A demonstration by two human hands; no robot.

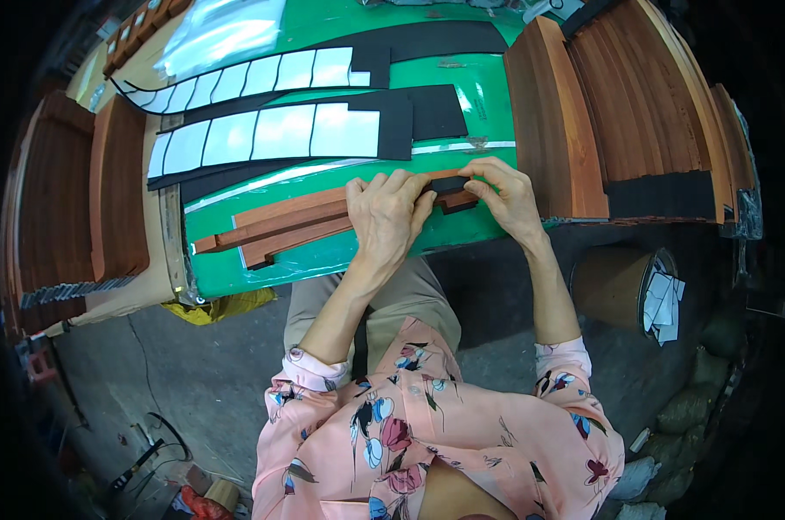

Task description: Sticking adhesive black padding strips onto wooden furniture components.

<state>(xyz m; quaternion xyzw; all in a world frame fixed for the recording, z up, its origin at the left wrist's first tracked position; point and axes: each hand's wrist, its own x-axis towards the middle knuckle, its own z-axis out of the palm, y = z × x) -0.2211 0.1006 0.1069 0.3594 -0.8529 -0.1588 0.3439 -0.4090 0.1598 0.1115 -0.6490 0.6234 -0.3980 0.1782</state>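
Observation:
Reddish-brown wooden strips (293,227) lie lengthwise in front of me at the near edge of the green table. My left hand (386,215) is closed over their middle, its fingers curled and its thumb near a small black pad (447,185). That pad sits at the right end of the upper strip. With thumb and forefinger, my right hand (507,201) pinches the pad's right end. Under it, a short dark-edged wooden end (458,201) sticks out. My fingers cover part of the strips and of the pad.
Black sheets with white backing pieces (267,134) lie beyond the strips. Stacked wooden boards stand at the right (639,104) and the left (120,186) of the green tabletop (488,95). A round bin (613,282) with white scraps stands on the floor at right.

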